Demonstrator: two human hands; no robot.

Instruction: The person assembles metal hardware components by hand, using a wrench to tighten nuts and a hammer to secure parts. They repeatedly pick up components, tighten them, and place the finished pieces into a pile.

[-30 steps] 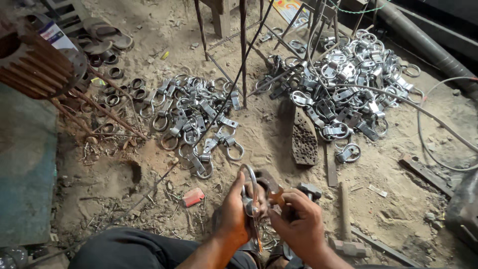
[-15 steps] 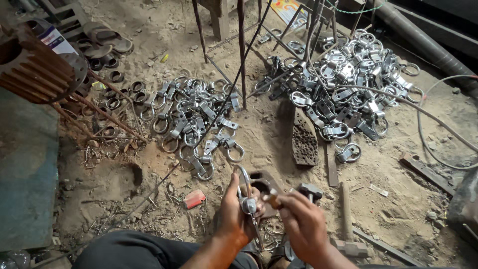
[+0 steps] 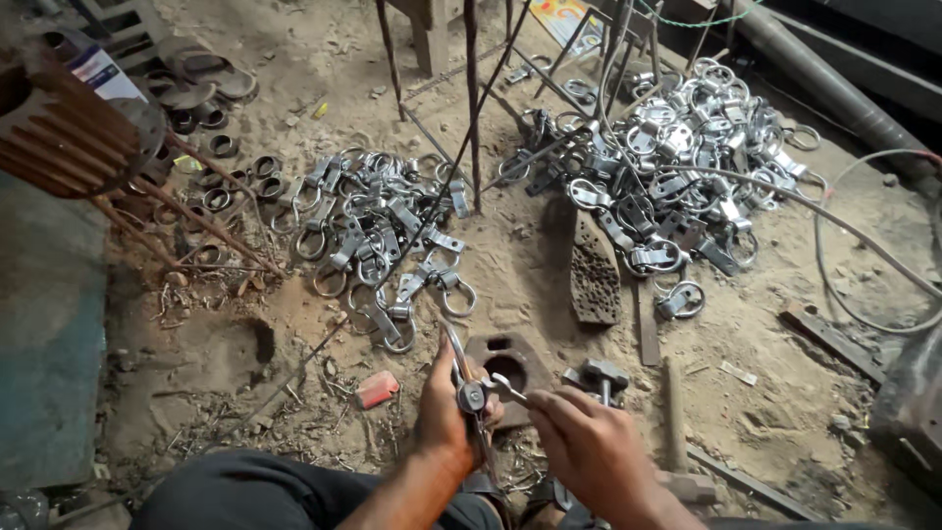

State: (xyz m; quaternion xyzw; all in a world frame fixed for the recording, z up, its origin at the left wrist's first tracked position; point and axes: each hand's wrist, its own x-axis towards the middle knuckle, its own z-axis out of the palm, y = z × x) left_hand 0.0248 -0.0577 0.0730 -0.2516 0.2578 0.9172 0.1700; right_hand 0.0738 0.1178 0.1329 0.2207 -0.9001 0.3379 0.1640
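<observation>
At six o'clock of my view, low over the dirt floor [image 3: 549, 265], I log the following.

Item 1: left hand [image 3: 444, 412], closed around a metal clamp strip [image 3: 461, 378] that stands nearly upright, its shiny tip toward twelve o'clock.

Item 2: right hand [image 3: 589, 447], just beside the left at four o'clock of it, fingers pinched narrow on a small metal piece [image 3: 505, 391] that meets the strip at its round fitting. Whether the two parts are already joined I cannot tell.

Handling note, as I judge it: I would keep the left grip firm and low so the strip does not twist, feed the small piece squarely into the fitting, and work over the rusty block with a round hole [image 3: 510, 363], which sits touching or just behind the hands.

Item 3: near pile of ring clamps [image 3: 383, 245], at eleven o'clock of the hands.

Item 4: far pile of ring clamps [image 3: 677, 167], larger, at one o'clock.

Item 5: perforated iron bar [image 3: 594, 275], lying between the piles.

Packages, labels, signs:
- small red wrapper or block [image 3: 378, 389], flat on the dirt at nine o'clock of the left hand;
- white-and-blue printed label [image 3: 98, 71], rectangular, top left at ten o'clock, on rusty scrap;
- bright yellow-and-orange printed sheet [image 3: 567, 22], top centre at twelve o'clock, partly hidden by rods.
</observation>
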